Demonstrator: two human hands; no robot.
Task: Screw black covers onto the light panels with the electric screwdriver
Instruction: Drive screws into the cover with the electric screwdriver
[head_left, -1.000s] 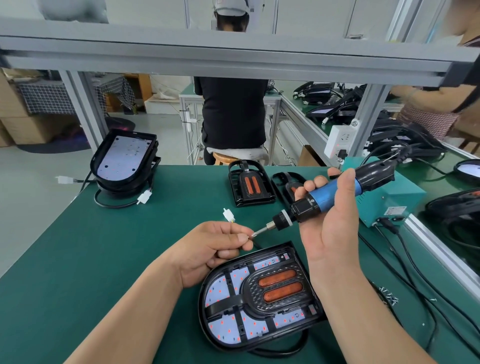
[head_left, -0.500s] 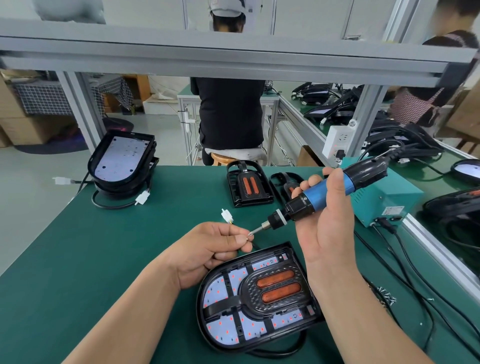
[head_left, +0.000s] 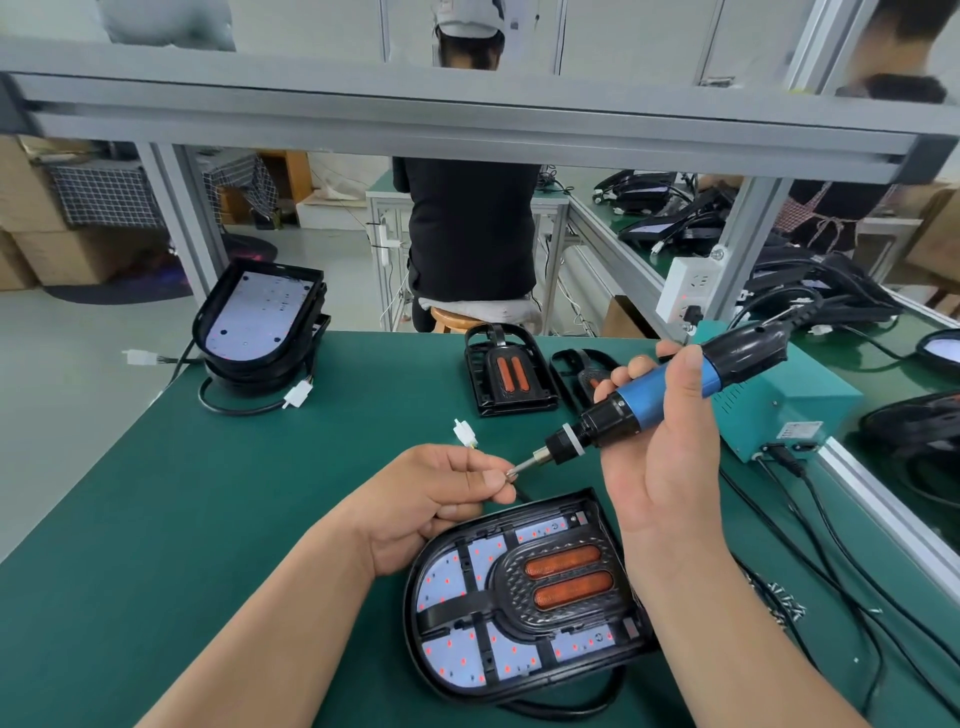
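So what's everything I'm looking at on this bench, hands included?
light panel: one, white with red dots, front of the mat
black cover: one, black with two orange strips, lying on that panel
spare covers: two, black, far middle, right one partly hidden
stacked panels: count unclear, black and white, far left corner
white connectors: at least three, on cable ends, left and middle
power box: one, teal, right edge
electric screwdriver: one, blue and black, held over the mat
mat: one, green, covering the bench
seated person: one, black top, beyond the bench
left hand: pinches what looks like a screw at the screwdriver's tip
right hand: grips the screwdriver
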